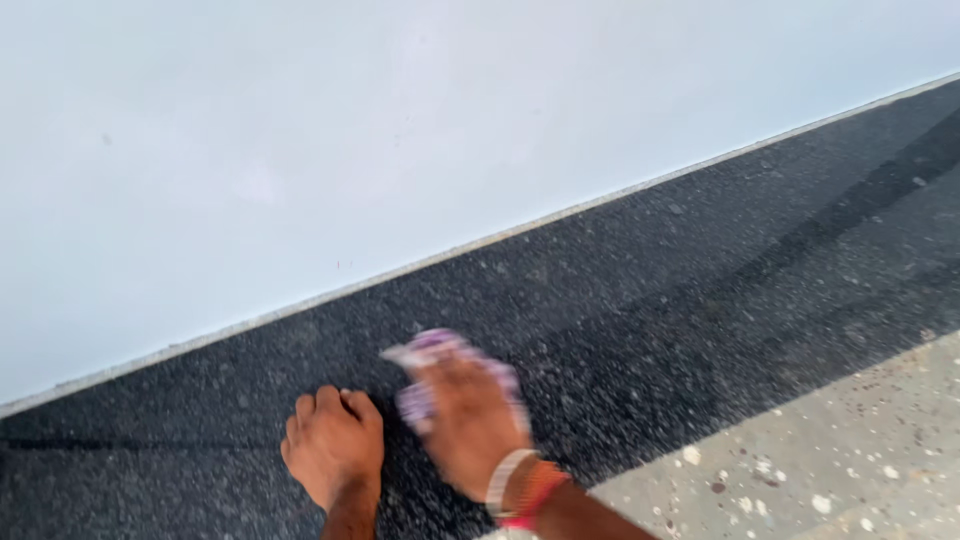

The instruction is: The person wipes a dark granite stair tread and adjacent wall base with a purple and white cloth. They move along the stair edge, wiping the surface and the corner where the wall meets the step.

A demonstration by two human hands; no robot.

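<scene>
My right hand (468,420) presses a purple and white cloth (432,350) onto a dark speckled stone skirting strip (700,280) at the foot of a pale wall (350,130). The hand and cloth are blurred by motion. The cloth sticks out past my fingers toward the wall. Red and white bangles circle my right wrist. My left hand (333,445) rests just to the left on the same dark strip, fingers curled into a loose fist, holding nothing.
A light terrazzo floor (820,460) with coloured chips lies at the lower right, bordering the dark strip. A thin pale edge line (600,205) runs diagonally where the wall meets the dark strip.
</scene>
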